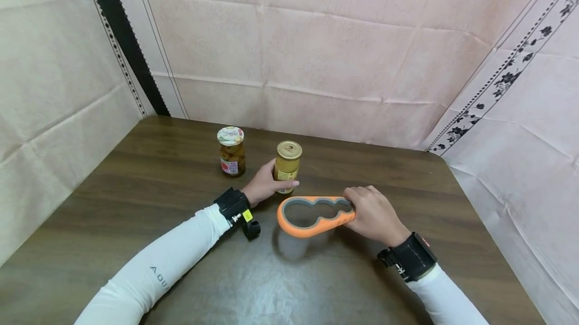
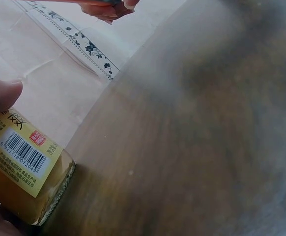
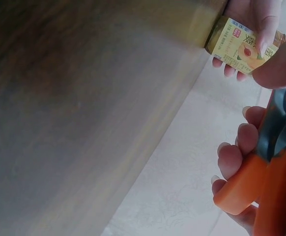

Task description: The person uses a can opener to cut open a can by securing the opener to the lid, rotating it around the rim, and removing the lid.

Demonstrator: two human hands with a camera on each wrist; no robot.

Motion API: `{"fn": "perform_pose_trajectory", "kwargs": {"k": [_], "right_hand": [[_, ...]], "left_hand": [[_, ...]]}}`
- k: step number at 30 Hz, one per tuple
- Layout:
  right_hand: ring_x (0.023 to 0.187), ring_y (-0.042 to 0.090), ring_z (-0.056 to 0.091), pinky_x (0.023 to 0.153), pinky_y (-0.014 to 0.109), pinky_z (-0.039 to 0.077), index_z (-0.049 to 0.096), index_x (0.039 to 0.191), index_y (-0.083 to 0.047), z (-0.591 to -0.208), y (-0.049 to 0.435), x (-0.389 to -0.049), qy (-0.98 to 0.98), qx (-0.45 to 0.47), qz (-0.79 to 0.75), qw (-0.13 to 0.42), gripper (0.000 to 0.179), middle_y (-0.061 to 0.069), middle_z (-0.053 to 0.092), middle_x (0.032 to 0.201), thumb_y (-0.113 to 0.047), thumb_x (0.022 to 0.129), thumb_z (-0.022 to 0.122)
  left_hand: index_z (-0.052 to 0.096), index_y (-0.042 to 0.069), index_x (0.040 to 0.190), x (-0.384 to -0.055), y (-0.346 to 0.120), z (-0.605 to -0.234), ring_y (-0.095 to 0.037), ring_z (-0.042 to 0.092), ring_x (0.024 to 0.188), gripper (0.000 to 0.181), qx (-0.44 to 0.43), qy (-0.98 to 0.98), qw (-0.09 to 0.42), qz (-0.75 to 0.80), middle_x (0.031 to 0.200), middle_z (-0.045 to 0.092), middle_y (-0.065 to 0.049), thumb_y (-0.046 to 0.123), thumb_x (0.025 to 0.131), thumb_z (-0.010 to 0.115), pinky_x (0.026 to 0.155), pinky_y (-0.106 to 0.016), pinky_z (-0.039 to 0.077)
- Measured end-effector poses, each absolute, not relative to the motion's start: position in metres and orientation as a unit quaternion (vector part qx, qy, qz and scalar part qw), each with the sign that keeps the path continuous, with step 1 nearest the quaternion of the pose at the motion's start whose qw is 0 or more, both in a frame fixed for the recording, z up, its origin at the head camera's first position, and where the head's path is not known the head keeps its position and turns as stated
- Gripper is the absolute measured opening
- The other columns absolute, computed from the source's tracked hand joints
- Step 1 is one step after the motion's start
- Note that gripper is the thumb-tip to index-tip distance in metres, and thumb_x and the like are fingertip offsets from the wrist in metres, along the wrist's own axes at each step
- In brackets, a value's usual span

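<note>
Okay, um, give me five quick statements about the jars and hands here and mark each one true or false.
1. The left hand grips the gold-lidded jar. True.
2. The right hand holds an orange-and-grey tool. True.
3. That tool is fitted around the jar. False: it is held clear of the gold lid.
4. In the head view, the white-lidded jar stands right of the other. False: it stands left.
5. Both jars are lidded. True.

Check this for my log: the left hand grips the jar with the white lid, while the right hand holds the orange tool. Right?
Not quite: the head view shows the left hand gripping the gold-lidded jar, not the white-lidded jar. The right hand does hold the orange tool.
</note>
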State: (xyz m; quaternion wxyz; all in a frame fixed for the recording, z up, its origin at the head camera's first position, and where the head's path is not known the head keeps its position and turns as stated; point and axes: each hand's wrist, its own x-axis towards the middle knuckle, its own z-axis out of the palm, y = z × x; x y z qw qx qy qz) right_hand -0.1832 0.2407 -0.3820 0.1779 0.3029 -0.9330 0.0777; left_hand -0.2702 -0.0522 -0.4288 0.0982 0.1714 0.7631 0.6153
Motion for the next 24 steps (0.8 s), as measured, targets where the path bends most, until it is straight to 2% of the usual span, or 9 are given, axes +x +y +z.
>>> {"fn": "perform_pose_trajectory", "kwargs": {"k": [17,24], "right_hand": [[0.068,0.012,0.052,0.078,0.037,0.049,0.063,0.089,-0.013,-0.379,0.24,-0.182,-0.93,0.306,0.077,0.189,0.028,-0.007,0.055,0.071,-0.021,0.073,0.084],[0.07,0.013,0.054,0.078,0.036,0.049,0.063,0.088,-0.013,-0.378,0.238,-0.18,-0.928,0.309,0.073,0.194,0.028,-0.006,0.056,0.072,-0.022,0.073,0.084]], "left_hand": [[0.046,0.014,0.144,-0.266,-0.052,-0.426,-0.031,0.057,0.128,0.068,0.165,0.764,0.112,0.613,0.137,0.058,-0.013,0.021,0.087,0.082,0.11,-0.051,0.046],[0.046,0.017,0.145,-0.259,-0.052,-0.425,-0.029,0.057,0.128,0.068,0.158,0.774,0.12,0.601,0.138,0.058,-0.01,0.023,0.087,0.082,0.11,-0.05,0.046]]}}
